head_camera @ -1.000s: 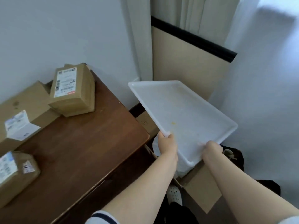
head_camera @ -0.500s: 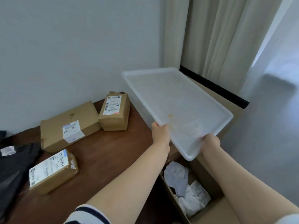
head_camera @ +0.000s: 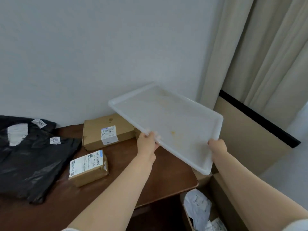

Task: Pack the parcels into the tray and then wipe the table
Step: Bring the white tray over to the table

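both hands [head_camera: 147,144] [head_camera: 217,146] grip tray [head_camera: 175,117] edges | tray tilted above desk [head_camera: 126,177] corner | boxes [head_camera: 89,167] on desk

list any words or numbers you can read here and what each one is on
"2002": upper white tag on the black bags
"2001": lower white tag on the same bags
The big white label on the bags: blurred, unreadable
Labels on the flat cardboard box and the small cardboard box: barcodes and print too blurred
The white tray: no text
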